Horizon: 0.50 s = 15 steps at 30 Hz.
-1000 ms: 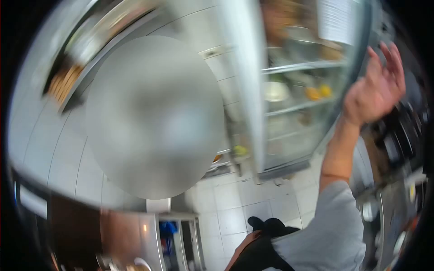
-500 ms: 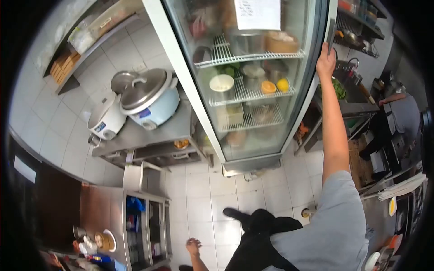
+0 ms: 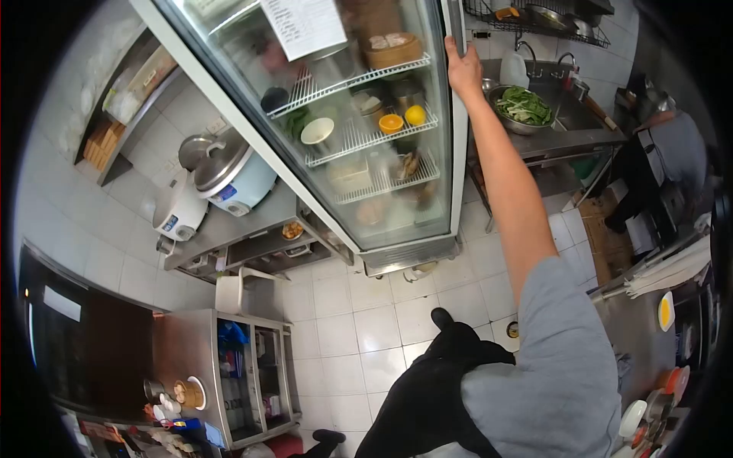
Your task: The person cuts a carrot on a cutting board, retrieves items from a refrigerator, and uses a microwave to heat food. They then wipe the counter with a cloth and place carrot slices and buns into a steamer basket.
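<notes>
My right arm stretches up and forward, and my right hand (image 3: 464,70) is closed on the handle (image 3: 456,23) at the right edge of a tall glass-door fridge (image 3: 359,248). The glass door (image 3: 336,221) looks closed against its frame. Through it I see wire shelves with a bamboo steamer (image 3: 393,52), a white-topped tub (image 3: 318,131), a cut orange (image 3: 392,124) and a yellow lemon (image 3: 415,115). A handwritten sheet (image 3: 304,27) is stuck on the glass. My left hand is out of view.
Left of the fridge, rice cookers (image 3: 235,172) stand on a steel table (image 3: 263,229). A bowl of leafy greens (image 3: 523,108) sits beside the sink (image 3: 573,111) at right. Another person (image 3: 672,149) works at far right. A steel counter (image 3: 183,343) stands lower left.
My view has turned, so the fridge and my right hand sit further left and higher in it. The right hand stays at the handle. My left hand has dropped out of view.
</notes>
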### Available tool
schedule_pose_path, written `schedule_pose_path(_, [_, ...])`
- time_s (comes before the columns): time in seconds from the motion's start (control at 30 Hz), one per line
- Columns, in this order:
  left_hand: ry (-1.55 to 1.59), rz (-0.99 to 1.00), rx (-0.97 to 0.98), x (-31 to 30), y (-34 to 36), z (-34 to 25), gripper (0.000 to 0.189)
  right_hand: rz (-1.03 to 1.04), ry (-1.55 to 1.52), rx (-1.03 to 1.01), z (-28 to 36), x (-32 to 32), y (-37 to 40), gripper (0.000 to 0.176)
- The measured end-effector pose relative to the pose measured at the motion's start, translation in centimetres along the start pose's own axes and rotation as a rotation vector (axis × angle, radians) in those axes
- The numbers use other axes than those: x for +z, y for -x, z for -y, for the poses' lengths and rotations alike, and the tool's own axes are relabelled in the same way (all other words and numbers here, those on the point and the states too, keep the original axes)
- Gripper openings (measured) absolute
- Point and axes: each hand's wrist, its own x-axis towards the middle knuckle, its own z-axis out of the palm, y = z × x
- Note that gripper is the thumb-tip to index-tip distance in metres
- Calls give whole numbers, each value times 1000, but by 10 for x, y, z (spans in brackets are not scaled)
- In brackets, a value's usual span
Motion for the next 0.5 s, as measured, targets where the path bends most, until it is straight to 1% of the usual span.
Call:
schedule_pose_path(0.07, [0,25,64,-9,-16,-25,39,-44,39,-60,8,-21,26,75])
schedule_pose_path(0.1, [10,45,116,-17,-28,-42,40,1,9,-88,16,-38,45,71])
schedule_pose_path(0.13, [30,69,180,-25,-42,-63,40,-73,-10,-199,15,-47,64,69])
schedule_pose_path(0.17, [59,73,243,-37,-55,-85,41,-94,-14,-227,19,-58,86,71])
schedule_pose_path(0.2, [61,78,282,-43,-69,-113,42,-71,-67,-260,27,-72,109,71])
schedule_pose_path(0.23, [29,-47,240,-37,-76,-157,53,-48,-112,-308,36,-86,127,76])
schedule_pose_path(0.27, [24,-30,266,-27,-71,-211,57,25,-192,-255,50,-100,145,84])
schedule_pose_path(0.3, [18,-17,292,-19,-64,-260,62,44,-189,-298,54,-111,163,89])
schedule_pose_path(0.33, [1,-9,323,-5,-55,-306,62,65,-186,-343,57,-119,178,93])
schedule_pose_path(0.37, [11,51,443,14,-44,-345,61,46,-179,-422,65,-124,192,100])
schedule_pose_path(0.4, [25,111,554,34,-32,-375,61,71,-178,-515,79,-132,200,103])
schedule_pose_path(0.43, [18,117,566,54,-18,-404,61,99,-220,-580,92,-136,208,107])
schedule_pose_path(0.47, [46,186,682,75,-3,-429,60,164,-439,-550,95,-132,223,100])
schedule_pose_path(0.5, [76,259,796,90,2,-440,59,232,-655,-517,95,-129,231,94])
